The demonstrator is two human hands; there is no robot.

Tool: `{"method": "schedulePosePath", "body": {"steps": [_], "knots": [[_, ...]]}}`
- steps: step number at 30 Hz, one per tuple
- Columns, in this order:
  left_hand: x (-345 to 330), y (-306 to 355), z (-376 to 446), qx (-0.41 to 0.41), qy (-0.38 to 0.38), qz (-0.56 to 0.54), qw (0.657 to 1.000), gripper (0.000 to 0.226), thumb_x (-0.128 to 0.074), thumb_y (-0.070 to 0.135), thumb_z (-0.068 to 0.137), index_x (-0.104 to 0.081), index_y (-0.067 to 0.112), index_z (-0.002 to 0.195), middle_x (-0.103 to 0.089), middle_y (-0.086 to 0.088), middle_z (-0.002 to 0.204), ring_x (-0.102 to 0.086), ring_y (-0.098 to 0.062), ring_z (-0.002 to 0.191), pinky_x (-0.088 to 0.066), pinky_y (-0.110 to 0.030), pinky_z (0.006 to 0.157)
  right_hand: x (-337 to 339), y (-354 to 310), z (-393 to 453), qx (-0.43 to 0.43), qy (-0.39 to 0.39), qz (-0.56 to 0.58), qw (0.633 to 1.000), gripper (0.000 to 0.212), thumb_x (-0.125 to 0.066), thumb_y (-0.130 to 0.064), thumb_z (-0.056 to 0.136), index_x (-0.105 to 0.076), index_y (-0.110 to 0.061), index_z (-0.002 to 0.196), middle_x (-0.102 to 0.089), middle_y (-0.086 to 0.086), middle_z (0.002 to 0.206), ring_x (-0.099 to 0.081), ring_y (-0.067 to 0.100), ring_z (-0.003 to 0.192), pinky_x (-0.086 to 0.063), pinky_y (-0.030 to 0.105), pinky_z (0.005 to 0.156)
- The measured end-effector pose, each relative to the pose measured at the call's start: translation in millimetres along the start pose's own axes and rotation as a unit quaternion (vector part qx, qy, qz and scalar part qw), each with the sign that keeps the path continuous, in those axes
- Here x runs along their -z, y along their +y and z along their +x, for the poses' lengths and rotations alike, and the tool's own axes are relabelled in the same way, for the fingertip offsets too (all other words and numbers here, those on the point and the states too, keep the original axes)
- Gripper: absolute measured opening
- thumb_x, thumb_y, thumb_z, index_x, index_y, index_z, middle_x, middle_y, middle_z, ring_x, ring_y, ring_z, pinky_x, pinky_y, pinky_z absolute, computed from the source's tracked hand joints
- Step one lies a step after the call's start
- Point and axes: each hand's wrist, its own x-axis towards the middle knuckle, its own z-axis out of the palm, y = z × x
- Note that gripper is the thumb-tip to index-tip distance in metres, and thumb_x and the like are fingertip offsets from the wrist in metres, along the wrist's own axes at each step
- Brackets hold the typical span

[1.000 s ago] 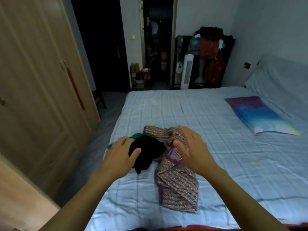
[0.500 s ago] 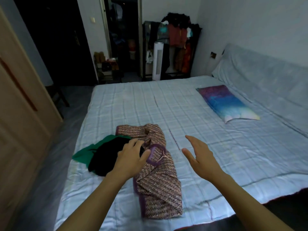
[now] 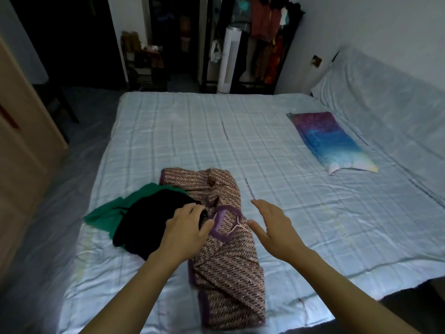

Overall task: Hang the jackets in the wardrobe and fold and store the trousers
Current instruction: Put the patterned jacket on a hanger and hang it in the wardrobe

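A patterned pink-and-purple jacket (image 3: 226,256) lies crumpled on the bed (image 3: 301,213), near its front edge. Left of it sits a black garment (image 3: 149,220) on top of a green one (image 3: 108,213). My left hand (image 3: 185,230) rests where the black garment meets the jacket's purple collar, fingers bent down onto the cloth. My right hand (image 3: 272,227) hovers just right of the jacket with fingers straight and spread, holding nothing. The wooden wardrobe (image 3: 21,150) stands at the left, doors closed.
A purple-and-blue pillow (image 3: 330,141) lies at the bed's right side. Beyond the bed's far end stand a clothes rack (image 3: 269,39) full of garments, a white tower fan (image 3: 228,61) and a low shelf (image 3: 144,66). A floor strip separates bed and wardrobe.
My view has swung right and down. My right hand lifted off the jacket and now hovers beside it. My left hand moved from the black garment to the jacket's collar edge.
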Motion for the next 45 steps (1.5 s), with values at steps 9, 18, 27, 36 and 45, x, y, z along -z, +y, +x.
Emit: {"method": "schedulePosePath", "body": {"steps": [9,18,27,36,45], "knots": [[-39,18,33,0.059,-0.026,0.025,0.998,0.062,-0.044,0.054,0.098,-0.033,0.023,0.151,-0.038,0.000,0.153,-0.036,-0.025,0.138,-0.037,-0.045,0.107,-16,72,47,0.004,-0.059,0.031,0.998,0.076,-0.024,-0.070,0.090,-0.031,-0.027,0.152,-0.038,0.000,0.155,-0.033,0.023,0.142,-0.032,0.043,0.114],[-97,69,78,0.233,-0.018,0.015,0.972,0.064,-0.045,0.054,0.098,-0.029,0.022,0.151,-0.039,-0.004,0.151,-0.040,-0.029,0.135,-0.040,-0.046,0.102,-20,169,145,0.147,-0.088,0.025,0.985,0.055,-0.057,-0.032,0.096,-0.041,-0.017,0.147,-0.047,0.008,0.147,-0.043,0.030,0.133,-0.039,0.045,0.104],[-163,64,99,0.311,-0.041,0.022,0.949,0.066,-0.033,0.059,0.091,-0.034,0.020,0.144,-0.052,-0.008,0.133,-0.050,-0.031,0.120,-0.042,-0.043,0.093,-66,207,201,0.183,-0.144,0.040,0.972,0.049,-0.051,-0.019,0.100,-0.041,-0.017,0.148,-0.047,0.011,0.148,-0.047,0.033,0.129,-0.042,0.046,0.101],[-229,37,131,0.341,-0.047,0.008,0.939,0.060,-0.040,0.051,0.091,-0.034,0.019,0.141,-0.051,-0.006,0.136,-0.051,-0.029,0.121,-0.046,-0.049,0.098,-139,239,242,0.223,-0.212,0.025,0.951,0.060,-0.061,-0.009,0.090,-0.041,-0.015,0.146,-0.052,0.014,0.143,-0.051,0.037,0.126,-0.044,0.051,0.103],[-293,4,148,0.356,-0.027,-0.003,0.934,0.072,-0.065,0.031,0.087,-0.029,0.016,0.148,-0.005,-0.003,0.162,-0.039,-0.025,0.133,-0.048,-0.043,0.104,-230,246,265,0.296,-0.224,-0.029,0.928,0.064,-0.071,-0.004,0.076,-0.054,-0.015,0.137,-0.055,0.016,0.138,-0.050,0.041,0.125,-0.049,0.055,0.094]]}}
